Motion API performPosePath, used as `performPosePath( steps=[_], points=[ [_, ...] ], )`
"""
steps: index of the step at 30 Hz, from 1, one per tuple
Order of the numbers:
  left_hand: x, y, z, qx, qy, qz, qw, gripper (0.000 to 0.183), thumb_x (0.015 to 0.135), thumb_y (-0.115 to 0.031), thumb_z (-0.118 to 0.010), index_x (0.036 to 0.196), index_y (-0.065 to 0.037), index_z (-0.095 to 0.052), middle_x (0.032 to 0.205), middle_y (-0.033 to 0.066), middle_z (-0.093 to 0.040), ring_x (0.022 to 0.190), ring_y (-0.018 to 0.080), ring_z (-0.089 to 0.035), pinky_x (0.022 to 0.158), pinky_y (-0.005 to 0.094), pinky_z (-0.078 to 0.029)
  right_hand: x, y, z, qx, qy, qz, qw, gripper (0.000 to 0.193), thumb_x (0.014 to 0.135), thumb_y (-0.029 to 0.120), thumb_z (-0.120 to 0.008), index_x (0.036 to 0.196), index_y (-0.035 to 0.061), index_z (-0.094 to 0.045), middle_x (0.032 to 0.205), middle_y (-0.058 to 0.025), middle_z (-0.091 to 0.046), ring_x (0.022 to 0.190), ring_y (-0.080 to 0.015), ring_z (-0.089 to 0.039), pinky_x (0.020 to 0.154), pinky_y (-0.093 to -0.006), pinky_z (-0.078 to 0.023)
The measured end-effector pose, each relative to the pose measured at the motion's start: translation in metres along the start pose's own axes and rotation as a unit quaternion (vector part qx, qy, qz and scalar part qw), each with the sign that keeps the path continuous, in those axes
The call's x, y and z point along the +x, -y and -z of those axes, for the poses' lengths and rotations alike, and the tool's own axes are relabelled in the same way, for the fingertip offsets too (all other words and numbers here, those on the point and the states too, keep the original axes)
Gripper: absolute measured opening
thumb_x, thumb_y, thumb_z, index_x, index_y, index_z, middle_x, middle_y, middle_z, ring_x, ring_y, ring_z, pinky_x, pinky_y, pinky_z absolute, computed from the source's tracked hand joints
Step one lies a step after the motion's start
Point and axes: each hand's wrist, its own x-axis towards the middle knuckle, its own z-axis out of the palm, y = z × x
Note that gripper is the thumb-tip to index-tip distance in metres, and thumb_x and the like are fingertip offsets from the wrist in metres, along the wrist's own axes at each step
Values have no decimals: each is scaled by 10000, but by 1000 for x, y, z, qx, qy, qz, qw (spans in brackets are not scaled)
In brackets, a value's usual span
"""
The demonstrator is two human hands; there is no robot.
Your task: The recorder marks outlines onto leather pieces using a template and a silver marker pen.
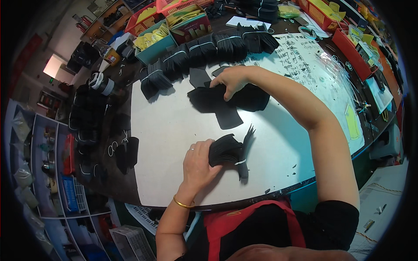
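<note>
My left hand (198,167) is wrapped round the left end of a thick stack of thin black pieces (224,150), standing on edge on the white board (167,130). Beside that stack stands a thinner bundle of black strips (245,154) with a pale band round it. Farther off, my right hand (233,81) grips the top of a loose pile of flat black pieces (252,98), thumb and fingers spread across it. Under its palm the contact is partly hidden. One black piece (228,118) sticks out of the pile toward me.
Banded bundles of black pieces (202,50) form a row along the board's far edge. Boxes of yellow pieces (152,39) stand behind them. At the left are a capped bottle (102,82) and more black bundles (85,115). A red box (355,52) stands at far right.
</note>
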Motion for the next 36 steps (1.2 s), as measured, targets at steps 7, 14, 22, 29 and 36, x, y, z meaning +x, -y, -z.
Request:
performPosePath(
  steps=[7, 14, 22, 29, 36],
  points=[
    [5, -1, -3, 6, -38, 6, 999, 708, 650, -179, -862, 1271, -21, -561, 1083, 159, -637, 948, 370, -622, 817, 462, -512, -42, -2, -11, -23, -348, 32, 937, 558, 752, 417, -864, 1230, 186, -693, 1091, -58, -743, 1041, -271, -712, 820, -394, -567],
    [11, -20, -8, 59, -59, 101, 991, 675, 718, -229, -854, 1295, -25, -568, 1091, 158, -666, 1007, 366, -672, 853, 442, -558, -168, 139, -136, -22, -256, -146, 955, 849, 827, 678, -722, 1347, 23, -577, 788, -114, -714, 628, -266, -711, 547, -392, -533],
    [-2, -30, -15, 49, -41, 40, 997, 710, 673, -230, -873, 1302, -72, -582, 1035, 114, -659, 910, 327, -672, 760, 430, -558, -182, 103, -172, 26, -288, -119, 950, 594, 893, 463, -747, 1311, 53, -649, 856, -87, -767, 713, -295, -745, 615, -419, -560],
    [-18, -44, -16, 71, -26, 19, 997, 715, 646, -187, -840, 1302, -56, -586, 1063, 137, -653, 941, 343, -662, 809, 435, -552, -187, 107, -142, 236, -260, -280, 894, 873, 856, 833, -528, 1166, 45, -739, 930, -155, -780, 939, -350, -749, 829, -438, -575],
    [-41, -46, -23, 62, -85, -46, 993, 758, 592, -188, -895, 1276, -37, -608, 976, 106, -632, 840, 300, -617, 695, 409, -501, -174, 62, -150, 245, -266, -203, 910, 371, 1015, 328, -600, 1037, -6, -759, 891, -206, -745, 880, -319, -729, 822, -404, -551]
  ],
)
